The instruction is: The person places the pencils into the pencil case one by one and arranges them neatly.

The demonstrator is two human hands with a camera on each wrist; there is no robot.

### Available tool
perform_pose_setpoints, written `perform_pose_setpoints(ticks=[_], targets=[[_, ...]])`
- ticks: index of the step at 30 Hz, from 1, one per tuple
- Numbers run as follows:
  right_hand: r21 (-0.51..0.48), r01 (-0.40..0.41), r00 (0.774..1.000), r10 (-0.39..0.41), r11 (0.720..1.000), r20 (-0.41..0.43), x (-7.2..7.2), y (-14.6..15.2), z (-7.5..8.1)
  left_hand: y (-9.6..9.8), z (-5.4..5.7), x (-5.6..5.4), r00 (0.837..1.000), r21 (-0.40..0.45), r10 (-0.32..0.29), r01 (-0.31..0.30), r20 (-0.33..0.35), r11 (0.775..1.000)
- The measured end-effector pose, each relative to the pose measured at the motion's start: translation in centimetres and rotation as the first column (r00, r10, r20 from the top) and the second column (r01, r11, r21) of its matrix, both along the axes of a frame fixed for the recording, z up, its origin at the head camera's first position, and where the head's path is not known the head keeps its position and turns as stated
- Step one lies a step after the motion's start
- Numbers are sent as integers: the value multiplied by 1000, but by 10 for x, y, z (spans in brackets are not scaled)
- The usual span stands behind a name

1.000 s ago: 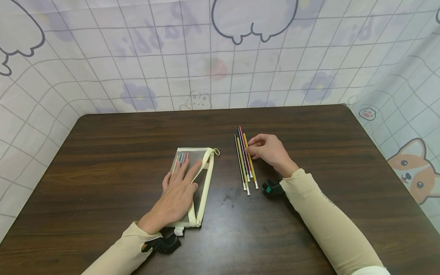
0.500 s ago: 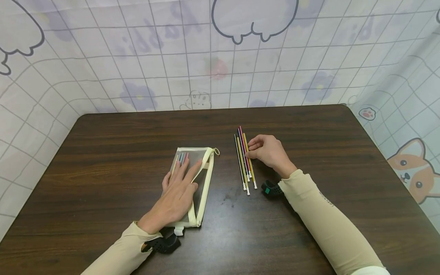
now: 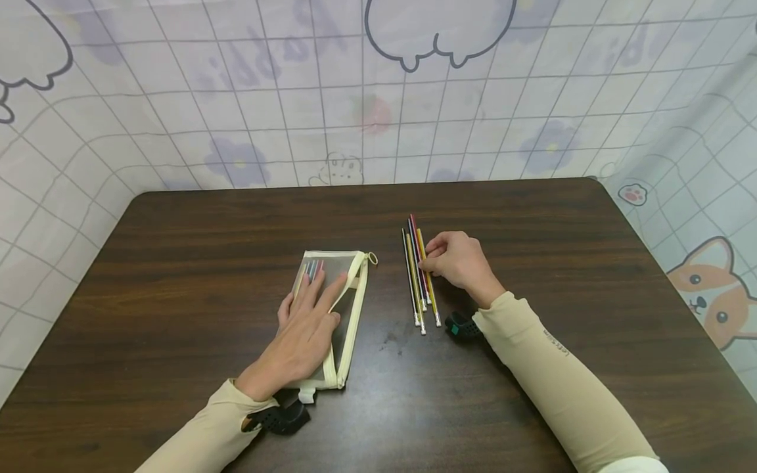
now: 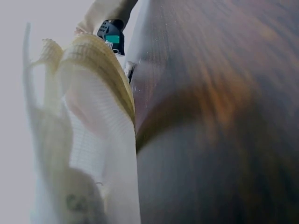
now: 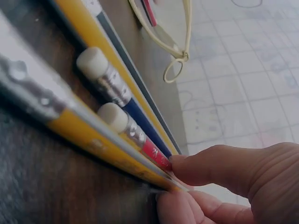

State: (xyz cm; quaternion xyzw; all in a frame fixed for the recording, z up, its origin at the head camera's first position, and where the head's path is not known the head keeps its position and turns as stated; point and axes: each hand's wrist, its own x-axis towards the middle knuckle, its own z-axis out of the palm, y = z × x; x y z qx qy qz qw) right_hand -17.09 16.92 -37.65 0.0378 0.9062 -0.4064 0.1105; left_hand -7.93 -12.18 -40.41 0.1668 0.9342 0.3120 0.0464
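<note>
My left hand (image 3: 298, 345) rests with fairly straight fingers on a see-through mesh pencil case (image 3: 340, 263) with pale yellow edging. The case's zipped side gapes open along its right. Several pencils (image 3: 313, 268) show inside it, partly under the fingers. Beside the case, several pencils (image 3: 409, 282) lie in a bundle, eraser ends toward me. My right hand (image 3: 464, 263) pinches the rightmost yellow pencil (image 3: 434, 303) between thumb and fingers. In the right wrist view, the thumb also touches a red pencil (image 5: 156, 153), with a blue pencil (image 5: 152, 123) beyond it.
Everything lies on a dark wood-grain table (image 3: 207, 263). A patterned, gridded cloth (image 3: 402, 98) hangs behind and at the sides. The case's ring zipper pull (image 3: 372, 258) points toward the loose pencils. Black wrist cameras (image 3: 462, 326) sit under both wrists.
My right hand has shifted very slightly left, and the yellow pencil's eraser end has moved a little closer to the others. The left hand stays on the case. The head view has tilted slightly.
</note>
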Motion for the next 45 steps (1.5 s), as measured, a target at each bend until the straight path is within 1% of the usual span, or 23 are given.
perform_pose_setpoints(ticks=[14, 22, 32, 45], targets=[[26, -1, 1000, 0, 1000, 8, -1, -4, 0, 0, 0, 1, 1000, -3, 2, -2, 0, 1000], [51, -6, 1000, 5, 999, 18, -2, -6, 2, -1, 2, 0, 1000, -5, 0, 0, -1, 1000], [41, -8, 999, 6, 999, 35, -2, -4, 3, 0, 1, 0, 1000, -3, 2, -2, 6, 1000], [-4, -41, 998, 41, 999, 47, -4, 3, 1, 2, 0, 0, 1000, -11, 11, -11, 2, 1000]])
